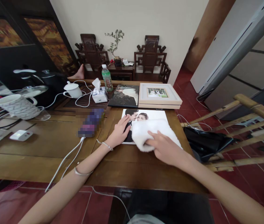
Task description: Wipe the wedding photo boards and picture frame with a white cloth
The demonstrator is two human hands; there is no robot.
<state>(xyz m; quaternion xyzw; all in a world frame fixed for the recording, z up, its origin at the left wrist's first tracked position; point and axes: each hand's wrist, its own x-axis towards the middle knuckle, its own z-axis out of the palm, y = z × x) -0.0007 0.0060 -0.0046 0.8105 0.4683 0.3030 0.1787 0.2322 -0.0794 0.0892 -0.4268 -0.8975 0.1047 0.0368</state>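
A flat photo panel (156, 114) with a white ground and a picture of two people lies on the wooden table in front of me. My left hand (119, 132) rests on its left side, fingers stretched out and holding nothing. A fluffy white cloth (156, 127) is folded over the panel's lower right part and hides much of it. My right hand (166, 147) grips this cloth from the near side, with some fingers tucked into its fold.
Behind the panel lie a dark photo panel (122, 95) and a stack of pale picture frames (177, 100). A bottle (107, 77), tissue box (99, 95), lidded cup (73, 90) and charging phone (91, 123) stand or lie leftward. A bamboo chair (257, 109) is at the right.
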